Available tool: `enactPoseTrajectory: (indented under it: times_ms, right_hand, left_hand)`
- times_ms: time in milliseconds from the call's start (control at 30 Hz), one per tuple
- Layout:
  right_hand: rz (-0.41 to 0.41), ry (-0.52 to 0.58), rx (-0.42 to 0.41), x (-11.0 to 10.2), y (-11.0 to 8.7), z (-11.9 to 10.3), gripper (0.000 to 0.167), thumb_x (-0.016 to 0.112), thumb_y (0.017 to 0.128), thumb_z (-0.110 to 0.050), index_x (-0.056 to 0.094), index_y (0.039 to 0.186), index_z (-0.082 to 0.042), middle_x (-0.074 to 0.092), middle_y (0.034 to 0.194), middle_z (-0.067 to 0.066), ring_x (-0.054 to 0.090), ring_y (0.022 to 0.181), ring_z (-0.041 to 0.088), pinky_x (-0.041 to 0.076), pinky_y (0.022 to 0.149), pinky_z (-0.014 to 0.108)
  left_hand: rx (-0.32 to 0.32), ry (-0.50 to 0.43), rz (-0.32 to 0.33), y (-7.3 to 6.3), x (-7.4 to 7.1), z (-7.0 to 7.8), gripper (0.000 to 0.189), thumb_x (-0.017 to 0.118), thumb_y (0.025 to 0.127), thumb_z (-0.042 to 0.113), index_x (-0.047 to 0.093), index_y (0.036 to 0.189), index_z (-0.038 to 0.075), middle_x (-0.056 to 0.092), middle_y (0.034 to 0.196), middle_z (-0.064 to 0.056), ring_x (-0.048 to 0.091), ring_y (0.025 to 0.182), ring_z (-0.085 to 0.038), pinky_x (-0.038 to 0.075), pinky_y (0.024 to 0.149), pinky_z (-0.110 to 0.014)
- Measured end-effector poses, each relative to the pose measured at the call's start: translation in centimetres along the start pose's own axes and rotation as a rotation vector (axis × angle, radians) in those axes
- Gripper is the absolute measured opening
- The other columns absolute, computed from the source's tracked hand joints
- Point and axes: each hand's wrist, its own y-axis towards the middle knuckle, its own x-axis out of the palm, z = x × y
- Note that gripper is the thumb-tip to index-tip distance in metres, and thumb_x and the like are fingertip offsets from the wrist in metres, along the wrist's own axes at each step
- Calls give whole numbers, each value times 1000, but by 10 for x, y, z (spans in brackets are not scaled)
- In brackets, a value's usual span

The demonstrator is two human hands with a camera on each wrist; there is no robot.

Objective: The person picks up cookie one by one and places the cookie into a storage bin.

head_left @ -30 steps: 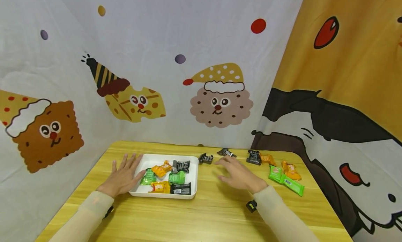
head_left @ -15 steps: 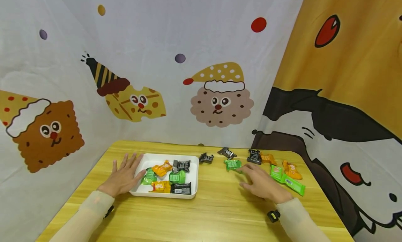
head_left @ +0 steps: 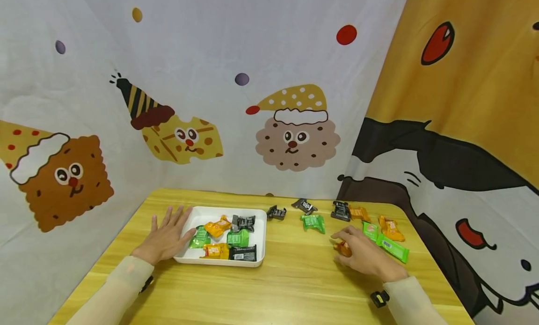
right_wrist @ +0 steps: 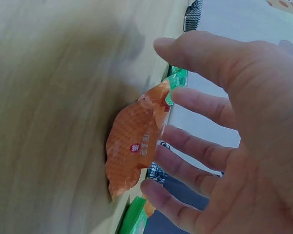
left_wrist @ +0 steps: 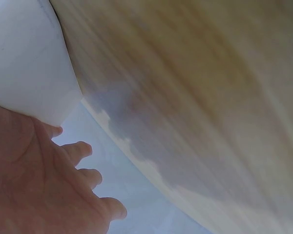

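Spread at its edge, the left hand [head_left: 165, 238] apparently steadies a white rectangular plastic tray [head_left: 219, 262], while the relaxed right hand [head_left: 363, 253], gripping nothing, arches over an orange crinkled plastic packet [right_wrist: 132, 141] on the wooden counter [head_left: 273, 290].

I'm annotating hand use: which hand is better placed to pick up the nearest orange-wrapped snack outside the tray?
Likely the right hand: it is open, right beside the orange-wrapped snack. The left hand lies at the white tray, farther off.
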Motion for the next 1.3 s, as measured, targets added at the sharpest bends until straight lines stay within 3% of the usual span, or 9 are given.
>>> enactPoseTrajectory:
  times_ms: [333,667,1000,1300]
  right_hand:
    - [-2,20,33,2,-6,2,53,99,97,-31,79,144,-16,71,146,11,71,135,35,65,110,58]
    - [1,30,60,-1,-6,4,47,95,100,-21,79,144,-13,72,141,11,67,102,11,64,85,34]
    - [0,61,101,-1,-7,2,40,94,100,-16,81,138,-15,73,133,8,61,91,9,57,78,27]
    - [-6,54,120,1,-5,3,37,94,99,-15,83,135,-16,76,130,5,58,91,9,56,79,30]
  left_hand:
    - [0,1,-1,1,-1,0,85,49,122,58,21,188,11,11,194,-30,5,178,-65,-7,132,-95]
    - [4,5,-3,0,-1,-2,85,48,123,58,20,188,11,11,194,-31,3,178,-64,-6,133,-95]
    - [8,3,-1,-1,1,-1,85,49,123,58,21,188,11,11,194,-30,2,178,-64,-5,132,-96]
    - [8,5,3,-2,1,0,85,49,122,58,22,187,11,12,194,-31,4,178,-65,-5,132,-96]
